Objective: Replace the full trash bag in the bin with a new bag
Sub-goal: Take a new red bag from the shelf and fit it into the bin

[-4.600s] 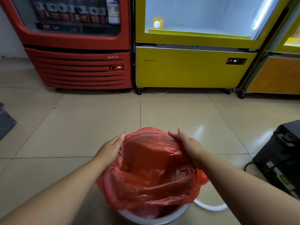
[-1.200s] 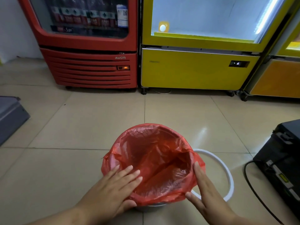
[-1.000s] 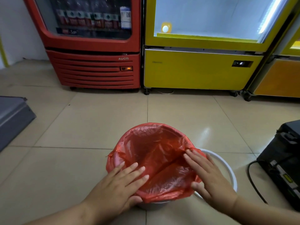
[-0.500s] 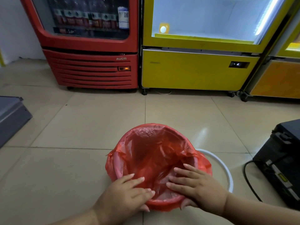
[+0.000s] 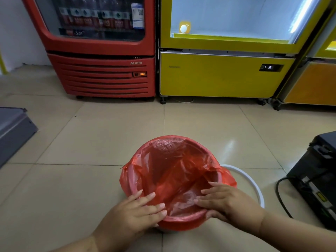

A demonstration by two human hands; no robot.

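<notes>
A thin red plastic bag [image 5: 174,170] lines a small round bin on the tiled floor, its edge folded down over the rim all the way round. The bin itself is almost wholly covered by the bag. My left hand [image 5: 138,213] lies on the near-left part of the rim, fingers spread over the bag and thumb under the folded edge. My right hand [image 5: 227,202] rests on the near-right rim, fingers flat inside the bag and thumb beneath the fold. A white plastic ring [image 5: 252,184] lies on the floor just right of the bin.
A red drinks cooler [image 5: 101,51] and a yellow glass-door cooler [image 5: 221,51] stand side by side beyond the bin. A black machine [image 5: 318,179] with a cable sits at the right. A grey box [image 5: 12,130] lies at the left edge.
The bag, earlier bunched above the bin in both hands, now lies spread over the rim. Both hands have slid round to the near side of the rim and press the fold down.
</notes>
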